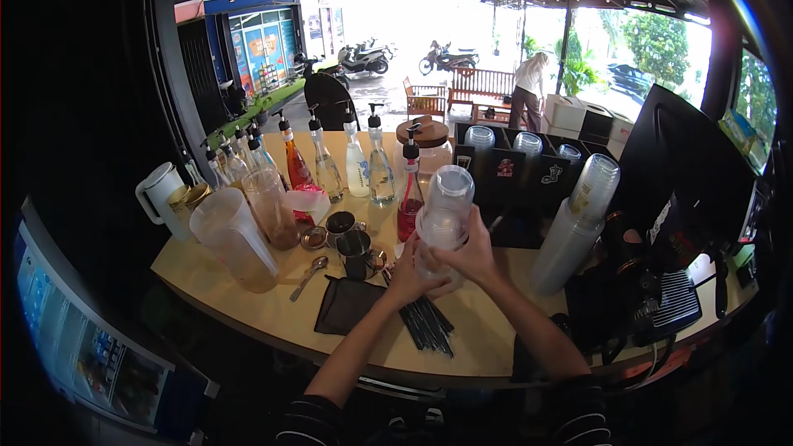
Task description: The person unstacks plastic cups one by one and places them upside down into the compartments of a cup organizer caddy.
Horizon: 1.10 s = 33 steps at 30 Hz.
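Note:
A short stack of clear plastic cups [451,188] is held above the counter, bottoms upward. My left hand [410,274] wraps round its lower end. Higher up on the right side, my right hand [471,249] grips the same stack. Just below my hands lies a bundle of black wrapped straws [428,326]. A folded dark cloth [353,306] is to their left, near metal measuring cups [355,252] and a spoon [309,277]. Directly behind the cups stands a pump bottle of red syrup [409,194], partly hidden.
Several pump bottles [329,165] line the back left of the wooden counter [285,277]. Plastic pitchers [231,235] stand at left. A black cup holder [504,173], a tall cup stack [570,231] and a coffee machine [661,264] occupy the right. A person [529,87] stands outside.

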Motion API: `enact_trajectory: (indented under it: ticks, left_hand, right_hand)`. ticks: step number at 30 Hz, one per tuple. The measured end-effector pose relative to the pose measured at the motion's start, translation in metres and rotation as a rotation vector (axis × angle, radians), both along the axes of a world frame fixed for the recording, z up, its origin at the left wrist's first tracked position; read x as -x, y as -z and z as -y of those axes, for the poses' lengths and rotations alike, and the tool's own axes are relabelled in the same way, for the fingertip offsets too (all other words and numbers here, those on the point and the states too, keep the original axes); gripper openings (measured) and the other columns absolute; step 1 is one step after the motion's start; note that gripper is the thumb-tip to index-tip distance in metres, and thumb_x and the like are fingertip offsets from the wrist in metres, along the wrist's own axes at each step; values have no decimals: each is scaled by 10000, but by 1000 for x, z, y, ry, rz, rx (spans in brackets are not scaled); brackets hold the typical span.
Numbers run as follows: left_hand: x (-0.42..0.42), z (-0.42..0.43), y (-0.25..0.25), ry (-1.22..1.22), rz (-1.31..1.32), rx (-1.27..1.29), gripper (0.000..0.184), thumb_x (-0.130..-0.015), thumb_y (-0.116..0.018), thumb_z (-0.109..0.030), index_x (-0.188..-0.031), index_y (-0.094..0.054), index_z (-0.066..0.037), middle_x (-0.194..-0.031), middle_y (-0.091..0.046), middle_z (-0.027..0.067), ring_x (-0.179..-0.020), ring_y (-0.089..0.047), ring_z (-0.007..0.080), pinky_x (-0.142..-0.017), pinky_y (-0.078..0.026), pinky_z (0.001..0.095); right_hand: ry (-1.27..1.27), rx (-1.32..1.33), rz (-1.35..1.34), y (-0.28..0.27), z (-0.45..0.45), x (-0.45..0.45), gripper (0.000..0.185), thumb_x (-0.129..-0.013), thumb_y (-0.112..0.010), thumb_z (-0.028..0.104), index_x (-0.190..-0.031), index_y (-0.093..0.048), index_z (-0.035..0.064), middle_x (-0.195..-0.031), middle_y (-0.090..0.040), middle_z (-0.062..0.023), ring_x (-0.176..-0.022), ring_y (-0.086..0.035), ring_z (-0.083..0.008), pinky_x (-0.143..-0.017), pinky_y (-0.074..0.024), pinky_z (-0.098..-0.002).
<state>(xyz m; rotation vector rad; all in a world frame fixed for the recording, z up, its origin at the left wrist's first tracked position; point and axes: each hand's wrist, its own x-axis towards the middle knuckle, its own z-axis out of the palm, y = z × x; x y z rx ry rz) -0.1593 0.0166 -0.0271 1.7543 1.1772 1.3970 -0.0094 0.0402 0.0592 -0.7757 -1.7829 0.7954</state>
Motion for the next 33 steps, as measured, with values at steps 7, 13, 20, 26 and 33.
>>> enact_trajectory:
  ticks: [7, 13, 20, 26, 33]
  left_hand:
    - [21, 42, -89, -76, 254, -133, 1141, -589, -814, -443, -1391, -114, -32, -1416, -201, 202, -1294, -287, 296, -1033, -298, 415]
    - [26, 87, -145, -219, 195, -270, 849, -682, -778, -281, -1314, -277, -16, -1299, -376, 169, -1183, -426, 259, -970, -386, 373]
    - [46, 99, -118, 92, 314, -329, 718, -661, -770, -52, -1234, -338, -78, -1304, -370, 133, -1216, -385, 228, -1000, -372, 377]
    - [45, 101, -111, 160, 444, -130, 764, -701, -734, -29, -1309, -275, -83, -1300, -351, 111, -1239, -351, 221, -993, -387, 372]
    - [44, 96, -109, 115, 394, -110, 616, -726, -728, -83, -1243, -398, -34, -1184, -444, 84, -1093, -484, 179, -902, -451, 310]
  right_hand:
    - [96, -366, 234, -73, 23, -15, 871, -540, -764, 192, -1273, -326, 19, -1242, -386, -183, -1141, -434, -330, -944, -379, -387]
    - [77, -690, 386, -77, 58, 4, 833, -579, -707, 62, -1310, -309, 64, -1299, -334, -181, -1197, -372, -374, -985, -363, -423]
    - [-368, 53, -259, -53, 69, -3, 414, -855, -596, 149, -1205, -447, -14, -1121, -558, -100, -987, -549, -147, -884, -439, -312]
    - [-418, 41, -219, -46, 71, -7, 294, -933, -479, 172, -1173, -554, 18, -962, -649, -46, -903, -571, -76, -723, -450, -200]
    - [-432, 227, -244, -47, 68, -13, 321, -940, -467, 198, -1162, -556, -16, -940, -655, -84, -831, -621, -126, -730, -476, -242]
